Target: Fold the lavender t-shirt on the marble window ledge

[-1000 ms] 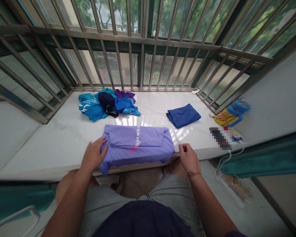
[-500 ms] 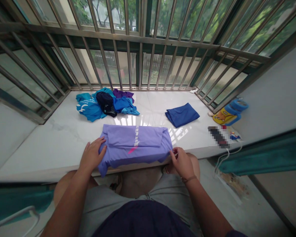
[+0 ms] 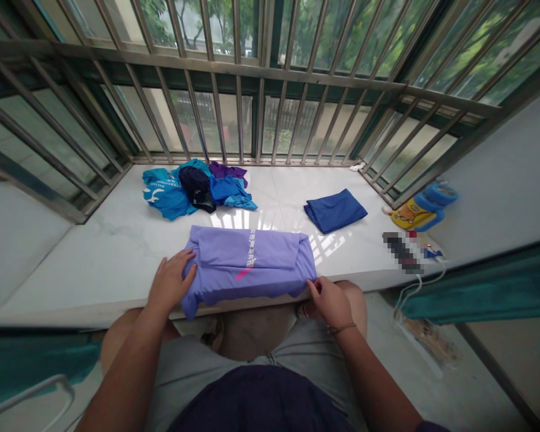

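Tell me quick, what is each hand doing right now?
Left hand: open, lying flat on the left end of the purple shirt.
Right hand: closed, fingers pinching the shirt's right near corner.

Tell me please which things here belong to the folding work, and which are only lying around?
In the work:
- purple shirt, half folded
- left hand, flat on its left end
- right hand, pinching its right corner
- clothes pile, unfolded
- blue cloth, folded

Lying about:
- yellow toy
- white cable
- ledge
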`<state>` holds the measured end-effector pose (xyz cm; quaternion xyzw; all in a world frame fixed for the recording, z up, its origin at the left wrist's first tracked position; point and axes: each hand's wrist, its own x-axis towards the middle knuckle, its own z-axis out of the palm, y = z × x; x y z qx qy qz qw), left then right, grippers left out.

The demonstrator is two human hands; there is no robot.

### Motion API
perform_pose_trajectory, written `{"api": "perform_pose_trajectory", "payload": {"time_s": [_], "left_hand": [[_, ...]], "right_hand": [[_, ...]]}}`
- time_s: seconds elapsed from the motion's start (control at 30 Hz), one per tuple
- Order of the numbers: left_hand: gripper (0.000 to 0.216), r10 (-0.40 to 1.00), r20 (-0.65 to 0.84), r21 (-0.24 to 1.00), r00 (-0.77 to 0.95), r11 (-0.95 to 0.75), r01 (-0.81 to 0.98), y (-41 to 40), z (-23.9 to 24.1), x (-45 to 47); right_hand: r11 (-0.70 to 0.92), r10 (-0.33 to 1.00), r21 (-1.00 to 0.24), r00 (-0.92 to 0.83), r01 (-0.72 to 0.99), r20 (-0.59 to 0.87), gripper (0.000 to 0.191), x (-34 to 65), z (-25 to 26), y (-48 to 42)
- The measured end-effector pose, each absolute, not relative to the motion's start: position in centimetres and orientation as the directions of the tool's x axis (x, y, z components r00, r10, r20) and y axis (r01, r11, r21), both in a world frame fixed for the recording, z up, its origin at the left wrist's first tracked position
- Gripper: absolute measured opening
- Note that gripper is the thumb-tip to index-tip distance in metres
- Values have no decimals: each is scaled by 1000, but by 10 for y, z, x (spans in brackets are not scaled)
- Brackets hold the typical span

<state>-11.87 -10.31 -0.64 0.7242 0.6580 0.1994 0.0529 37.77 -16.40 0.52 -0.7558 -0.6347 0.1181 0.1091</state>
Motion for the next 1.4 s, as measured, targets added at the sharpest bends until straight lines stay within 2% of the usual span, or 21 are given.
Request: {"api": "perform_pose_trajectory", "payload": {"time_s": [0.07,0.17,0.37,0.57,0.77,0.93,1.03,1.17,1.23,1.4], "left_hand": [[48,975,215,343,56,-129,931,-103,-6,-118],[48,976,212,342,50,-122,932,-104,-5,-118],[48,975,215,345,48,-122,931,-104,-4,-118],[50,977,206,335,54,-123,934,-103,-6,-119],[49,975,214,322,56,-125,938,-103,-6,-119],[49,973,224,315,55,-126,941,-103,-6,-119],[49,973,224,324,54,-127,938,-103,-6,-119],[50,973,224,334,51,-126,934,-102,-6,-119],[49,973,223,336,51,-126,933,-103,-6,-119],[48,974,219,340,50,-125,932,-103,-6,-119]], "right_hand": [[-181,983,-291,162,939,-89,28,380,0,-166],[-140,989,-339,117,930,-89,20,383,-5,-169],[-124,990,-403,141,907,12,32,390,2,-166],[-152,988,-437,132,886,-75,30,389,-1,-160],[-54,999,-517,50,855,-22,37,383,-9,-164],[-31,976,-464,-72,886,-204,37,378,-4,-163],[-115,971,-406,15,907,-240,32,379,-2,-160],[-190,968,-395,104,899,-230,33,380,-4,-157],[-150,972,-429,54,891,-228,31,380,-5,-156],[-7,986,-614,-96,790,-135,37,381,-3,-156]]}}
